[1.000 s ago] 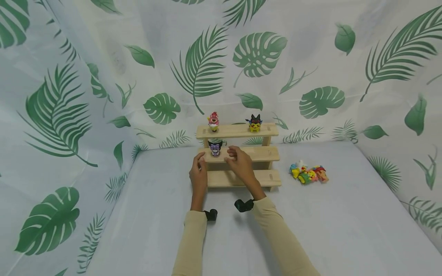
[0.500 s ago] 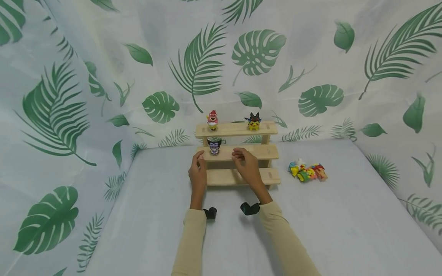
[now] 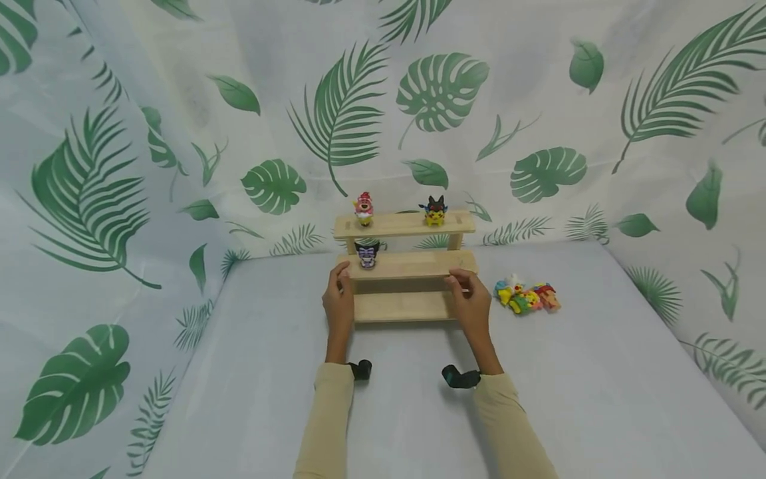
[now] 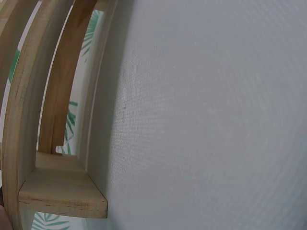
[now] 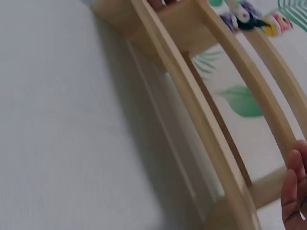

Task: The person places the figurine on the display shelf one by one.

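A three-tier wooden display shelf (image 3: 413, 266) stands before me. My left hand (image 3: 339, 299) is at the left end of its middle board, fingers curled at the edge. Only a fingertip shows at the lower left of the left wrist view, against the wood. My right hand (image 3: 471, 303) is at the right front of the middle board, fingers (image 5: 297, 163) loosely bent beside the board's end; firm contact is unclear. A purple-and-black figurine (image 3: 367, 255) stands on the middle board. A pink figurine (image 3: 363, 209) and a yellow figurine with black ears (image 3: 435, 211) stand on the top board.
Several colourful figurines (image 3: 526, 296) lie in a cluster on the white tabletop (image 3: 407, 412), right of the shelf. Behind stands a white sheet (image 3: 371, 166) printed with green leaves. Black cameras (image 3: 461, 377) sit on both wrists.
My right hand has moved right along the middle board, from near the purple-and-black figurine to the shelf's right end. My left hand has stayed at the left end. The head view shifts slightly.
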